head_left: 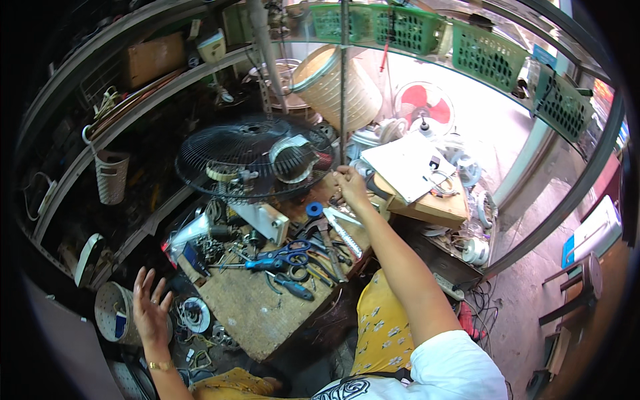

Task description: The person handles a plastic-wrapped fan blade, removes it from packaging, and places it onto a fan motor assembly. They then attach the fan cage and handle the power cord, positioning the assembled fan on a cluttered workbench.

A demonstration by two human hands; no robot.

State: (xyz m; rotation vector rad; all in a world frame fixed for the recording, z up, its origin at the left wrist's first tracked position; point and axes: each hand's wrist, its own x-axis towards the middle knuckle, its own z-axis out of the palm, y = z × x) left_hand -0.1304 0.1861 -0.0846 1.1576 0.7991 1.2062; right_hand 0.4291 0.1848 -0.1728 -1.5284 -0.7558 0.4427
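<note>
My left hand (152,305) is raised to the left of the wooden workbench (253,317), fingers spread and holding nothing. Reaching over the bench's far right end, my right hand (351,186) has its fingers curled together; whether anything is between them is hidden. Just left of that hand lies a black wire fan guard (223,152) with a metal ring (293,160) on it. Nearer me on the bench are blue-handled scissors (293,253), a blue screwdriver (293,287), a hammer (331,247), several pliers, a blue tape roll (314,210) and a white slotted strip (343,233).
Beyond my right forearm, a flat white panel (408,165) rests on a wooden box (427,209) among fan parts. Green baskets (490,55) line a shelf above. Left stand metal shelves (127,83) and a perforated bin (110,312). Cables (490,310) and a dark stool (580,287) are on the right.
</note>
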